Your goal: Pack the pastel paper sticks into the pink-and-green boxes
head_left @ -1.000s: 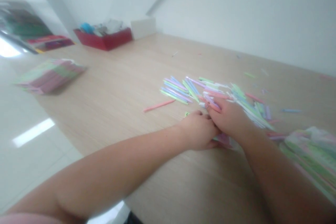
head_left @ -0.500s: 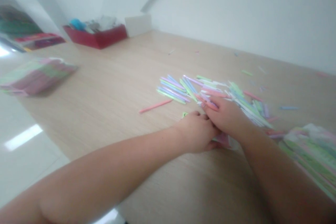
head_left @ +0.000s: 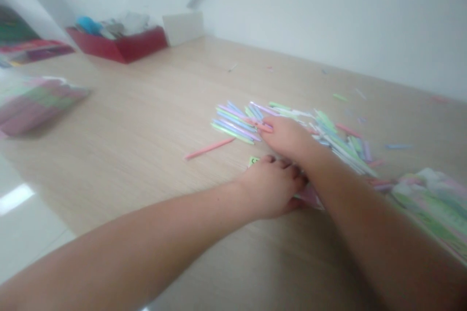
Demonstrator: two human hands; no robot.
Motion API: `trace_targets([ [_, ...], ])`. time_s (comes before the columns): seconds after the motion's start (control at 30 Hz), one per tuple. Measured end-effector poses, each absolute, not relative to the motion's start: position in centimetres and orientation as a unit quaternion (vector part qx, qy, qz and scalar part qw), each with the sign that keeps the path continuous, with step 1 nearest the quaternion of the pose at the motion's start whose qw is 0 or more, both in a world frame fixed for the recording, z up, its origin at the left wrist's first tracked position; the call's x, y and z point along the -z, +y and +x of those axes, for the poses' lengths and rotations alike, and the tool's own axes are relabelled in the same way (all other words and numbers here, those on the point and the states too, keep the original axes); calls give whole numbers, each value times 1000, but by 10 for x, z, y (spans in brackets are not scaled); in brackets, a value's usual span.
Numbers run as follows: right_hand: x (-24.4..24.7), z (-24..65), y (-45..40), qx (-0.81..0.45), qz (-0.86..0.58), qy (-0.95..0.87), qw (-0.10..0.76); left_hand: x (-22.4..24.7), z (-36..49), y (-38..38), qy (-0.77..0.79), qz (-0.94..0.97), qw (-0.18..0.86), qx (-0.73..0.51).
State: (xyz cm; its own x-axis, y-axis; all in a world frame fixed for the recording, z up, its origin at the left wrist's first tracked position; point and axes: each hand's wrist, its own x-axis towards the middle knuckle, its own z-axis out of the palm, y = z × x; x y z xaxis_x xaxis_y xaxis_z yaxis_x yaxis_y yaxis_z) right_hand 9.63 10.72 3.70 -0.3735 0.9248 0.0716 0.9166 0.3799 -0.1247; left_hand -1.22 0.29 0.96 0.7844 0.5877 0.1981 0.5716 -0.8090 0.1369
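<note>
On the table, my left hand (head_left: 275, 187) is closed on a flat packet (head_left: 254, 161); its green printed corner shows beyond the knuckles and a pinkish end under the fingers. Most of the packet is hidden. My right hand (head_left: 286, 138) reaches past it over a spread of slim pastel sticks (head_left: 235, 124), which look like straws or thin pens. Its fingers are pinched round what looks like a pink stick (head_left: 264, 128), blurred and partly covered. A separate pink stick (head_left: 209, 148) lies to the left of the spread.
A red box (head_left: 120, 48) with a blue item and pale things stands at the back left, beside a white block (head_left: 184, 28). Pink-and-green bundles in clear plastic lie at the left (head_left: 40, 104) and right (head_left: 434, 204). Small scraps are scattered near the wall.
My right hand has moved left and slightly farther away, over the left group of sticks, with the pink stick at its fingers. My left hand stays on the packet. The view has shifted slightly.
</note>
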Motion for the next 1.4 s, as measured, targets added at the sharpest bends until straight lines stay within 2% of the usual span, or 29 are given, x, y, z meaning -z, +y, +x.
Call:
trace_targets([
  [0.27, -22, 91, 114, -18, -540, -841, 33, -10, -10, 3, 319, 942, 40, -98],
  [1.0, -36, 109, 100, -83, -468, -879, 30, -9, -14, 3, 298, 947, 35, -117],
  [1.4, -38, 118, 102, -72, -486, -871, -19, -3, -15, 4, 295, 947, 20, -129],
])
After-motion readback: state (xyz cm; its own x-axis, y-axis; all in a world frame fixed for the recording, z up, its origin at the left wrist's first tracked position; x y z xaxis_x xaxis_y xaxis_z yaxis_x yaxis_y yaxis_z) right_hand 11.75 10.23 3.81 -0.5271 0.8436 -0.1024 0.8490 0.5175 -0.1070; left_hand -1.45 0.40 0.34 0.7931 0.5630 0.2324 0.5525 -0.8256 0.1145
